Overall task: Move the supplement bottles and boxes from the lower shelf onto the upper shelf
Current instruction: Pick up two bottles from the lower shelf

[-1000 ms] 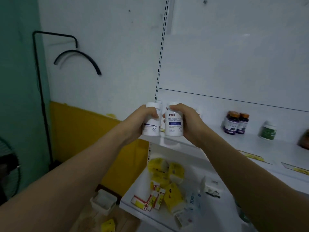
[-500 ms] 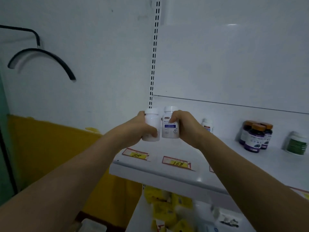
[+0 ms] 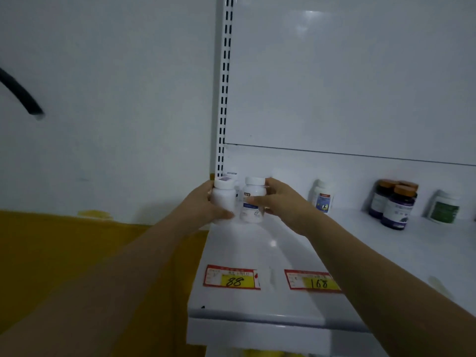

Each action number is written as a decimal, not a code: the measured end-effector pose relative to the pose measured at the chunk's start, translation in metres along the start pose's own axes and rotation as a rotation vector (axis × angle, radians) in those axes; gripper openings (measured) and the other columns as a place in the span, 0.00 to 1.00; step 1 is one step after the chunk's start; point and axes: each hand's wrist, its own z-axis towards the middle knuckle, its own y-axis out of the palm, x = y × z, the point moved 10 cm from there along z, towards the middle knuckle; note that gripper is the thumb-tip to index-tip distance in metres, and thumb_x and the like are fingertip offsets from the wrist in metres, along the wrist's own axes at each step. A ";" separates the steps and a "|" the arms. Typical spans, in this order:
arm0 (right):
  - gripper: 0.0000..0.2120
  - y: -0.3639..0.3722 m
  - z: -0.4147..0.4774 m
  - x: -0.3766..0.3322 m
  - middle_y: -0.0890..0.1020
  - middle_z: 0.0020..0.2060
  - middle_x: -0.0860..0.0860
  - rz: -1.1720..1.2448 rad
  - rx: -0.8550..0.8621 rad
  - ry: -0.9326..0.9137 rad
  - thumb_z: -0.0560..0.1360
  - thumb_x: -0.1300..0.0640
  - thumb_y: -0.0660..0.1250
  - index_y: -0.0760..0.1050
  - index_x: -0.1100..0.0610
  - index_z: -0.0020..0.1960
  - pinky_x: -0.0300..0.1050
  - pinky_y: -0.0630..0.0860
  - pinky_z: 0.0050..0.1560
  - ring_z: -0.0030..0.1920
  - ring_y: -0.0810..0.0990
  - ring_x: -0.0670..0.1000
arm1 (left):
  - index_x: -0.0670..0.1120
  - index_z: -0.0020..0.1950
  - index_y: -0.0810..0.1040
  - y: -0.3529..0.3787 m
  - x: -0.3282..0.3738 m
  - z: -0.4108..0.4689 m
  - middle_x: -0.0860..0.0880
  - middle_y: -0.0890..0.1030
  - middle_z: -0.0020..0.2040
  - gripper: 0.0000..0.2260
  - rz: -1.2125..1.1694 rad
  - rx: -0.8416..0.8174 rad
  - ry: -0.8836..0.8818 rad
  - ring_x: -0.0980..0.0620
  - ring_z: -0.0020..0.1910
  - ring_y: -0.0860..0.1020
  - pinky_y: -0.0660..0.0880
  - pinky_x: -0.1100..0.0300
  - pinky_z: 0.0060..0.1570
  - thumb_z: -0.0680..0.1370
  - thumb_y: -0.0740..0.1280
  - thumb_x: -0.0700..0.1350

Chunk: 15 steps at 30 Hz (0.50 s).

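Head view: my left hand (image 3: 203,204) clasped one white bottle (image 3: 224,199), my right hand (image 3: 280,202) a second bottle (image 3: 253,202), side by side, upper shelf (image 3: 257,253) right beneath, probably to stand both together.

Mount: the camera is riding on the person's head, looking out over both forearms.
Facing: it is pointing forward and slightly down, onto the shelf (image 3: 257,253) and the panel (image 3: 347,73) behind.
Nearness: it is hanging at arm's length; the left hand (image 3: 203,204), gripping the plain bottle (image 3: 223,199), and the right hand (image 3: 283,202), gripping the labelled bottle (image 3: 253,202), are sitting mid-frame.
Framing: the post (image 3: 224,86) is running up the centre, the wall (image 3: 116,112) is filling the left half, and the tags (image 3: 231,278) are lying low.
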 end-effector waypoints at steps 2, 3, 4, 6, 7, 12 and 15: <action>0.22 0.001 0.009 0.006 0.80 0.56 0.55 -0.041 0.050 0.013 0.70 0.62 0.72 0.72 0.57 0.62 0.51 0.77 0.60 0.54 0.80 0.53 | 0.47 0.68 0.68 -0.001 -0.008 0.013 0.47 0.77 0.59 0.32 0.043 -0.014 0.018 0.46 0.57 0.76 0.77 0.50 0.55 0.67 0.75 0.35; 0.22 0.002 0.013 0.008 0.79 0.56 0.55 -0.083 0.077 0.019 0.70 0.63 0.73 0.71 0.58 0.62 0.51 0.76 0.61 0.55 0.80 0.54 | 0.45 0.68 0.69 -0.001 -0.012 0.019 0.45 0.77 0.60 0.32 0.071 -0.017 0.027 0.45 0.58 0.76 0.76 0.49 0.57 0.67 0.76 0.36; 0.22 0.002 0.017 0.011 0.79 0.56 0.54 -0.143 0.104 0.027 0.70 0.63 0.73 0.71 0.58 0.62 0.50 0.76 0.61 0.55 0.79 0.53 | 0.44 0.68 0.69 0.000 -0.017 0.025 0.45 0.77 0.61 0.31 0.085 -0.018 0.035 0.44 0.59 0.76 0.75 0.50 0.58 0.67 0.76 0.36; 0.23 0.003 0.023 0.017 0.78 0.54 0.52 -0.284 0.158 0.050 0.70 0.61 0.73 0.71 0.57 0.62 0.47 0.75 0.58 0.53 0.77 0.52 | 0.44 0.68 0.69 0.002 -0.027 0.033 0.44 0.77 0.61 0.31 0.041 -0.021 0.041 0.45 0.59 0.76 0.74 0.53 0.55 0.67 0.75 0.35; 0.23 0.002 0.027 0.018 0.78 0.54 0.52 -0.335 0.184 0.057 0.70 0.60 0.73 0.71 0.57 0.62 0.46 0.74 0.58 0.54 0.76 0.52 | 0.44 0.68 0.69 0.004 -0.030 0.037 0.44 0.77 0.62 0.31 0.012 -0.026 0.049 0.45 0.59 0.76 0.74 0.54 0.54 0.68 0.75 0.34; 0.21 0.005 0.053 0.015 0.76 0.50 0.52 -0.582 0.225 0.056 0.72 0.56 0.71 0.70 0.60 0.62 0.41 0.68 0.47 0.48 0.73 0.51 | 0.45 0.69 0.67 0.012 -0.030 0.055 0.48 0.76 0.57 0.30 -0.031 -0.023 0.123 0.53 0.49 0.75 0.73 0.76 0.40 0.70 0.71 0.30; 0.20 0.003 0.068 0.017 0.77 0.49 0.55 -0.626 0.275 0.083 0.72 0.56 0.69 0.71 0.63 0.61 0.41 0.67 0.44 0.45 0.72 0.52 | 0.45 0.71 0.63 0.017 -0.031 0.066 0.47 0.74 0.57 0.32 0.001 -0.019 0.132 0.54 0.49 0.73 0.71 0.76 0.36 0.71 0.71 0.31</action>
